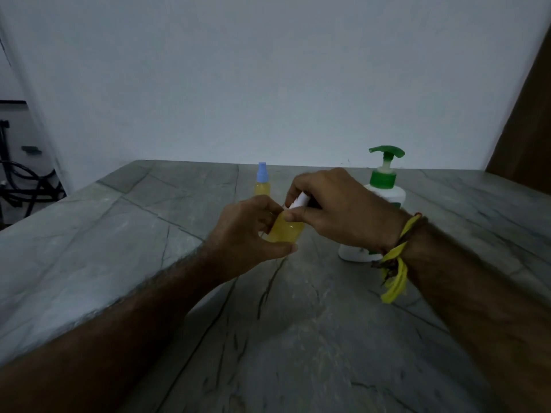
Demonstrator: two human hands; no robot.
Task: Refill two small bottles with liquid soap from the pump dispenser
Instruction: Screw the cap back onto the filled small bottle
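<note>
Yellow bottle (284, 231) gripped in left hand (253, 231) above worktop (298, 323), white cap (299, 201) pinched by right hand (337, 210) fingers, second bottle (262, 184) and dispenser (384, 189) stood behind.

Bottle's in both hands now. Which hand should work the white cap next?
The right hand. Its fingers already pinch the white cap at the top of the small yellow bottle, while the left hand grips the bottle's body and is better kept there to steady it.
</note>
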